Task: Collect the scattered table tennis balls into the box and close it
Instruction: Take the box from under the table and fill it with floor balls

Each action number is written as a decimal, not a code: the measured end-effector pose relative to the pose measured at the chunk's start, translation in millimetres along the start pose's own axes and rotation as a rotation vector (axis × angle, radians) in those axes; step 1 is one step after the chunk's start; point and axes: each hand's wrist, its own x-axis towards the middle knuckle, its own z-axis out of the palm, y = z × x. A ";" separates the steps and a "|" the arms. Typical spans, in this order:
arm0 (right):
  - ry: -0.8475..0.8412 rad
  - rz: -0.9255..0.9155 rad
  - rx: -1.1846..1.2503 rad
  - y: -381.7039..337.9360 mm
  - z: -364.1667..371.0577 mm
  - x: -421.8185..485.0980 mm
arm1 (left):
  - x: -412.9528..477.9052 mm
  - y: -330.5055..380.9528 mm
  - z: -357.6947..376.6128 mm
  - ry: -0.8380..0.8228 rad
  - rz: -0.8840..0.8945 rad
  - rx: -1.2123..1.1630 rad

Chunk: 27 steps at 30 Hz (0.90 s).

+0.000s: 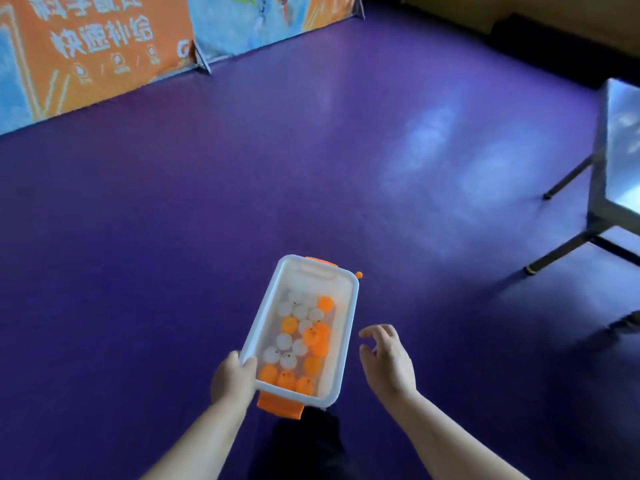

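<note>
Gripping the near left corner of the clear, white-rimmed box (pixel 344 341) with the left hand (pixel 232 377), thumb lying over the rim and inside, the other fingers hidden beneath. Holding the box up above the purple floor (pixel 311 168), long side pointing away from the body, top lying open. Carrying in it a loose heap of table tennis balls (pixel 301 341), white and orange mixed, crowding the near and middle parts of the bottom. Showing the orange near latch (pixel 280 407) hanging from the end closest to the body, just under the left hand, and the orange far latch (pixel 320 262) peeking over the opposite end.

Hovering the right hand (pixel 388 362) just beside the box's right wall, apart from it, fingers spread and loosely curved, holding nothing.

Lying on the floor just past the far right corner of the box, one small loose orange ball (pixel 358 274).

Standing along the far left edge of the floor, orange and blue printed banners (pixel 97 53). Standing at the right edge, partly cut off, a shiny-topped counter (pixel 620 150) on dark legs. Showing below the box, between the forearms, dark clothing (pixel 304 438).
</note>
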 end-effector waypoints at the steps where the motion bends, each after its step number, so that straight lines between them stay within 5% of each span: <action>1: 0.011 0.044 0.009 3.9 -3.2 19.0 | 14.6 17.6 7.3 -0.012 0.020 0.016; 17: -0.024 0.183 0.035 -1.5 -49.5 324.6 | 227.7 259.5 65.7 -0.003 0.026 0.142; 27: -0.089 0.433 -0.038 31.2 -24.5 507.7 | 410.9 396.5 129.6 -0.077 0.074 0.243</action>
